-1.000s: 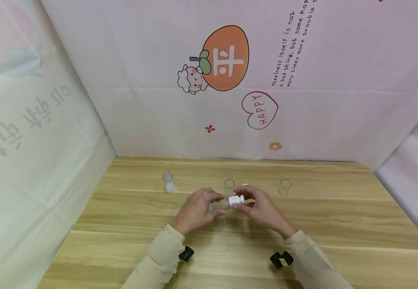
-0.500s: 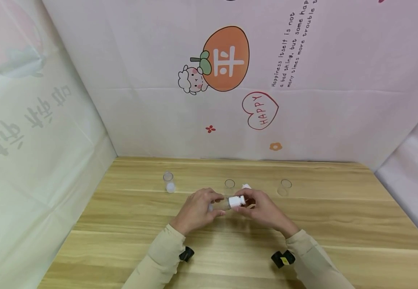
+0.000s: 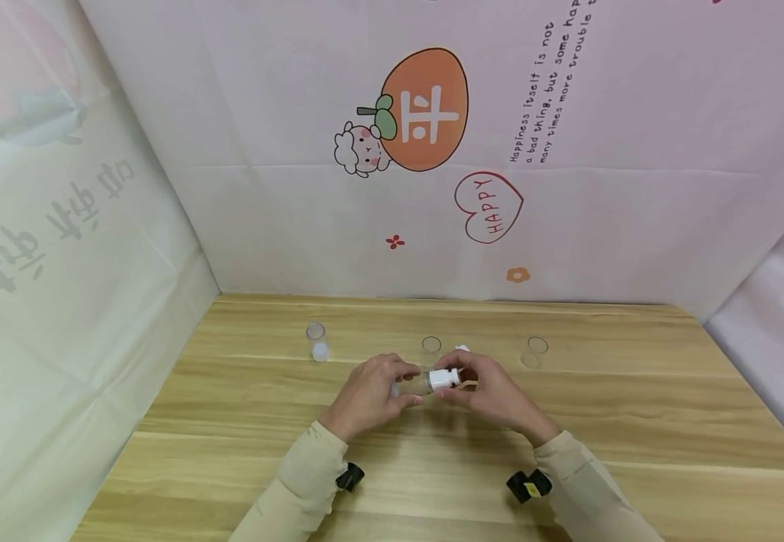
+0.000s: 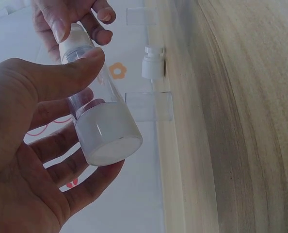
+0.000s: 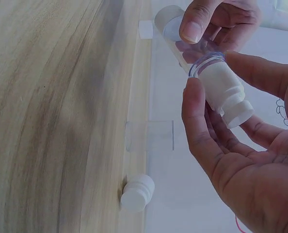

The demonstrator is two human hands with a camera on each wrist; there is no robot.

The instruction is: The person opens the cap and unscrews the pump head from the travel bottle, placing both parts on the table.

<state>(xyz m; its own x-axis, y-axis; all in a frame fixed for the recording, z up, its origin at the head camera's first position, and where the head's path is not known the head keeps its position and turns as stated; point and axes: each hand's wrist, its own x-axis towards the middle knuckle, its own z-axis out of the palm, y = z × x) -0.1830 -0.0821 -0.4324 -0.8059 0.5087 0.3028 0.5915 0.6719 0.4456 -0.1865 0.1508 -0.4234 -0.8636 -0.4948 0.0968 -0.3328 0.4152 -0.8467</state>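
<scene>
Both hands hold a pump bottle [image 4: 107, 133] sideways above the table, its clear body ending in a broad white base on the left. My left hand [image 3: 367, 393] grips the body, with the thumb across it in the left wrist view. At the other end, my right hand [image 3: 493, 391] pinches the white pump collar [image 5: 221, 85] close to the bottle's clear rim, thumb and fingers on opposite sides. The collar's narrower stub points right. Behind the right fingers, a small white stepped piece [image 5: 138, 191] stands on the table, mostly hidden in the head view.
A clear open cylinder [image 3: 431, 354] stands just beyond the hands, and a similar clear cylinder [image 3: 534, 355] stands farther right. At the left is a clear container [image 3: 316, 342] with a white part inside. A printed cloth [image 3: 283, 226] hangs behind the wooden table [image 3: 242, 436].
The right thumb and fingers have shifted slightly on the white collar, showing more of it. The left hand and the bottle stay nearly in place.
</scene>
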